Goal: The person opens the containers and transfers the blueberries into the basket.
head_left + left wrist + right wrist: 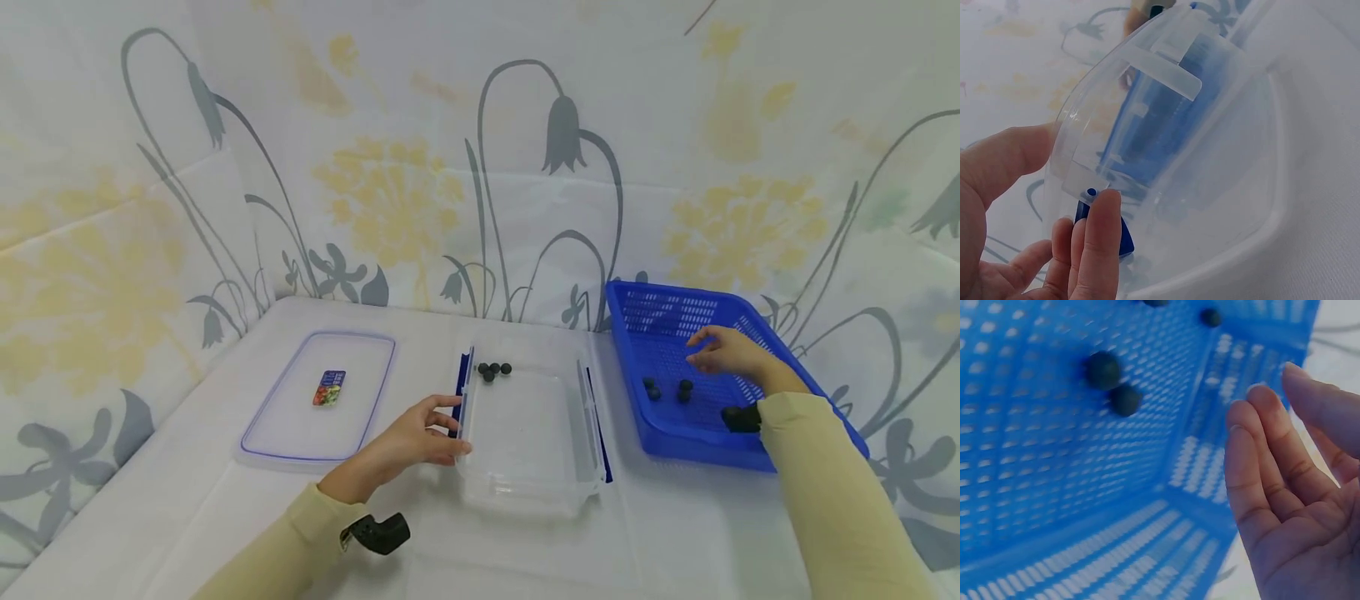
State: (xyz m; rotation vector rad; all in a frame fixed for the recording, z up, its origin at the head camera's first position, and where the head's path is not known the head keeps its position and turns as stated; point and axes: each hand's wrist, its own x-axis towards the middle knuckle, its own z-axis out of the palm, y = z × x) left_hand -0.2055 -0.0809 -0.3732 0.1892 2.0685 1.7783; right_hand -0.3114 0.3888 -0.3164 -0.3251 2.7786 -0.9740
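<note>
Dark balls (489, 376) sit in the far left corner of the clear box (521, 425), whose left rim the left hand (416, 437) holds between thumb and fingers. Right of the box, the right hand (731, 354), fingers loosely bent and empty, hovers inside the blue basket (705, 457) near other balls (685, 386). Left of the box lies a lid (300, 421).

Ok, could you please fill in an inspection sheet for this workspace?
Surface: white-covered table, lightly creased.
Job's things: clear plastic container with small dark balls at its far left; blue perforated basket holding more of them; clear lid with blue edging and a printed label, lying to the left.
Clutter: nothing seen.
Hands: left hand touches the container's left side; right hand is over the basket, holding nothing.
Cables: nothing seen.
Surroundings: floral backdrop behind the table.
</note>
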